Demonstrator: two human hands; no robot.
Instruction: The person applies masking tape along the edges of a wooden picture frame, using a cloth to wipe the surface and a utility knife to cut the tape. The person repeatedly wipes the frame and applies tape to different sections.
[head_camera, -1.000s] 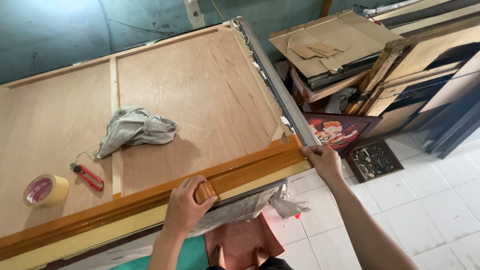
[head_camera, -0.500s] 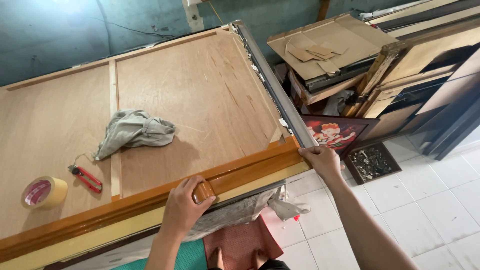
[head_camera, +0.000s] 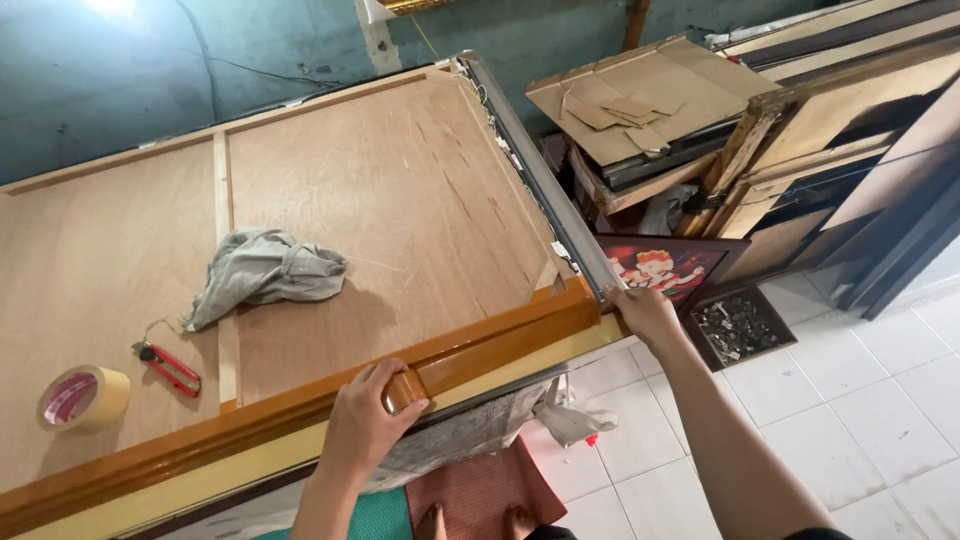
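A large plywood-backed panel (head_camera: 400, 200) lies flat in front of me, with a glossy orange-brown wooden frame moulding (head_camera: 500, 335) laid along its near edge. My left hand (head_camera: 365, 425) grips the moulding from above, fingers wrapped over its front face. At the panel's near right corner, where the moulding meets a grey side moulding (head_camera: 530, 170), my right hand (head_camera: 645, 312) holds the corner with its fingers curled around it.
A crumpled grey rag (head_camera: 265, 275), a red utility knife (head_camera: 168, 368) and a roll of tape (head_camera: 82, 397) lie on the panel. Cardboard sheets (head_camera: 640, 105), stacked frames and a framed picture (head_camera: 665, 268) crowd the right. White floor tiles (head_camera: 800, 420) lie below.
Both hands stay on the moulding; my right hand has shifted only slightly at the corner. The view has moved a little.
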